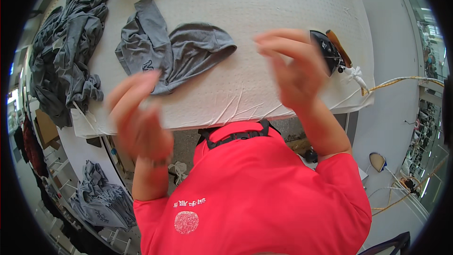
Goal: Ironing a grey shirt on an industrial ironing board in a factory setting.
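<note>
While both hands hang empty, the garment lies rumpled

Spread unevenly on the table (292, 0), the grey garment (196, 49) has one narrow part pointing away from the person and a wider, folded part reaching right. The left hand (139, 113) is at the garment's near left edge, overlapping it in view; whether the fingertips touch the cloth, I cannot tell. The right hand (297, 68) is raised to the right of the garment, between it and the iron (323, 49). Both hands are blurred, with fingers loosely bent and parted, and nothing shows in either grip. A grey pile (75, 42) sits left of the garment.

To handle this cloth well, I would pinch opposite edges, draw them gently apart and smooth from the middle outward, so that no doubled layer stays trapped underneath. The soft knit probably stretches easily, so light, even tension seems wiser than a hard tug. The iron may be hot; fingers and cloth are best kept off its sole.

As for writing, a dark print (147, 65) marks the garment's left part, too small to read surely. Nearer the person than the garment, the red shirt (273, 189) bears white characters (189, 202) above a round white emblem (186, 222).
</note>
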The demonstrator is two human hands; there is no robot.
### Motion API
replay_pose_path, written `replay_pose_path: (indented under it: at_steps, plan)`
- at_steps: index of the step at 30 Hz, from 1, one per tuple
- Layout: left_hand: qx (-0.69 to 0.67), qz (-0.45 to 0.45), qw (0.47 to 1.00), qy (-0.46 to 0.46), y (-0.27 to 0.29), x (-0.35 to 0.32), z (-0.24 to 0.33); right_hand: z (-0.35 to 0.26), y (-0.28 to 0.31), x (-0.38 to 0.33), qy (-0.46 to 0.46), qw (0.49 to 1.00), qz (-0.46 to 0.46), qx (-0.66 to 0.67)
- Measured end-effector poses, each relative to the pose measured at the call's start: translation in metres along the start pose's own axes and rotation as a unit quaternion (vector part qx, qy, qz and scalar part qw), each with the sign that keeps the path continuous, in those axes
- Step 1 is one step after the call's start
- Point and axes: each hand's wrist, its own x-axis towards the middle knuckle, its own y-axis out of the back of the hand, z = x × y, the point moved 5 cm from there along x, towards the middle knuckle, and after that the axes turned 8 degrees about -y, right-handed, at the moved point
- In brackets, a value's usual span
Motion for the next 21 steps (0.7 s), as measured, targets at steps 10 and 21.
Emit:
replay_pose_path:
  at_steps: [10, 21]
  plan:
    - [0.222, -0.467, 0.854, 0.054, -0.02, -0.148, -0.17, 0.193, -0.108, -0.051, -0.047, 0.914, -0.201, -0.348]
    - [0.089, -0.421, 0.902, -0.029, -0.036, -0.001, -0.029, -0.1, 0.053, 0.132, 0.149, 0.889, -0.075, -0.427]
